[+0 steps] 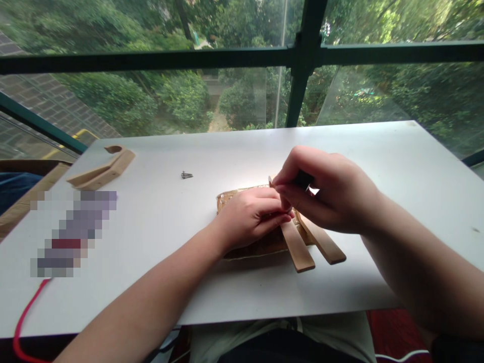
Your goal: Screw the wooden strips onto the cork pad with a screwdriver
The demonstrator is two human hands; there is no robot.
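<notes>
Two flat light-wood strips [298, 249] lie side by side, their near ends poking past a brown package [249, 251] wrapped in shiny clear film. My left hand [251, 214] rests over the package, its fingers closed at the upper part of the left strip. Just above the strips, my right hand [333, 189] is curled tightly around a dark-handled tool [303, 179]. Most of that tool is hidden by my fingers, so its exact kind does not show. My fingertips also cover the spot where the two hands meet.
A few small metal screws or nails [186, 175] lie left of the package. Farther left rests a wooden piece with a curved end [104, 169]. A blurred-out object with a red cord [28, 312] lies near the left edge of the white table [159, 227]. Windows stand behind.
</notes>
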